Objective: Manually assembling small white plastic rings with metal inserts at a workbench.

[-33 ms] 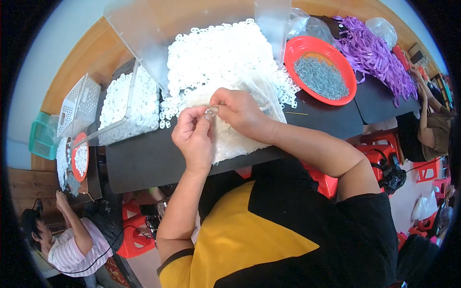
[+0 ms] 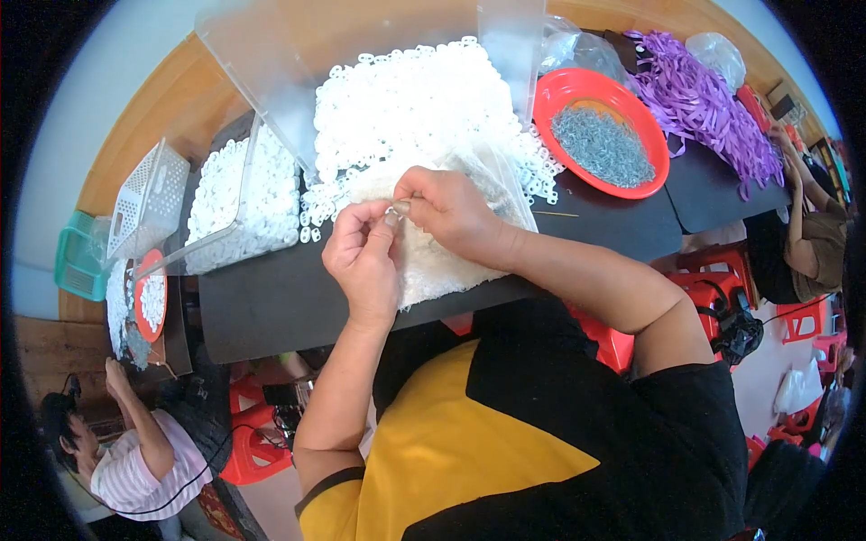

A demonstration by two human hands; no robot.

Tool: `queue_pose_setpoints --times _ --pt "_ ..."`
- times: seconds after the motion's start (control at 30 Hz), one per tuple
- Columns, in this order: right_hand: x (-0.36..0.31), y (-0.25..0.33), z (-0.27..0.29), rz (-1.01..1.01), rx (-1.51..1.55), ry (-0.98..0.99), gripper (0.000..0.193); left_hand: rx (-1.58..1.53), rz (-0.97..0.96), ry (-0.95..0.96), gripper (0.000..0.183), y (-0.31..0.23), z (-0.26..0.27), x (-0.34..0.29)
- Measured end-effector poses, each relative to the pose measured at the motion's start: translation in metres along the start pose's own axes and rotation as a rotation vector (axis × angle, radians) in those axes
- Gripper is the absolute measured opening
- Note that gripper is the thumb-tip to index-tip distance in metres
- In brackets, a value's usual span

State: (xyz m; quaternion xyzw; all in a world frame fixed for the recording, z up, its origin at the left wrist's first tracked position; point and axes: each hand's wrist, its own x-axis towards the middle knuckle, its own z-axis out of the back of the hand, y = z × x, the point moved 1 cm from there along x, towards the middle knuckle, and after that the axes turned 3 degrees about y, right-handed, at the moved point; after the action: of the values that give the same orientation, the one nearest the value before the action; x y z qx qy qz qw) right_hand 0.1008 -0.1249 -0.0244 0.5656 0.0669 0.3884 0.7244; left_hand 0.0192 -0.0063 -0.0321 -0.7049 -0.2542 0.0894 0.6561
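Note:
My left hand (image 2: 363, 257) and my right hand (image 2: 451, 212) meet fingertip to fingertip over a cream fuzzy cloth (image 2: 442, 270). Between thumb and finger the left pinches a small white piece (image 2: 393, 210), mostly covered by the fingers. The right hand's thumb and finger close at the same spot; what they grip is too small to make out. Just beyond the hands lies a large heap of small white plastic pieces with holes (image 2: 406, 108), spilling from a clear bin (image 2: 257, 68) onto the dark table (image 2: 271, 307).
A red basin (image 2: 661, 153) of small metal parts (image 2: 603, 144) stands right, before purple ribbons (image 2: 704, 99). A thin yellow stick (image 2: 557, 214) lies nearby. Left are a clear box of white pieces (image 2: 239, 198) and a white basket (image 2: 144, 198). Co-workers sit left (image 2: 149, 460) and right (image 2: 816, 239).

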Motion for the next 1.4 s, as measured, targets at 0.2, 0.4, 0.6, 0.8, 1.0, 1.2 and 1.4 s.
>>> queue_pose_setpoints --times 0.2,0.4,0.6,0.8,1.0,1.2,1.4 --pt "0.0 -0.003 0.0 -0.031 0.046 -0.005 0.011 -0.127 0.078 -0.033 0.007 -0.005 -0.003 0.002" --pt "0.0 -0.003 0.003 -0.078 0.133 0.004 0.011 -0.077 0.083 0.004 0.004 -0.004 0.002 0.003" --pt "-0.001 0.002 0.006 -0.098 0.146 0.011 0.012 0.047 0.14 0.107 0.004 -0.017 0.005 0.007" --pt "-0.001 -0.006 0.004 -0.113 0.186 -0.005 0.01 0.239 0.139 0.155 0.006 -0.022 0.008 0.014" --pt "0.0 -0.008 0.006 -0.139 0.192 -0.006 0.011 0.244 0.043 0.162 0.007 -0.01 0.007 0.017" --pt "-0.001 -0.003 0.002 -0.123 0.175 -0.025 0.009 0.117 0.08 0.048 0.009 -0.001 -0.001 0.01" --pt "0.0 -0.008 0.0 -0.181 0.209 0.016 0.008 0.008 0.102 0.059 0.011 0.007 0.002 0.01"
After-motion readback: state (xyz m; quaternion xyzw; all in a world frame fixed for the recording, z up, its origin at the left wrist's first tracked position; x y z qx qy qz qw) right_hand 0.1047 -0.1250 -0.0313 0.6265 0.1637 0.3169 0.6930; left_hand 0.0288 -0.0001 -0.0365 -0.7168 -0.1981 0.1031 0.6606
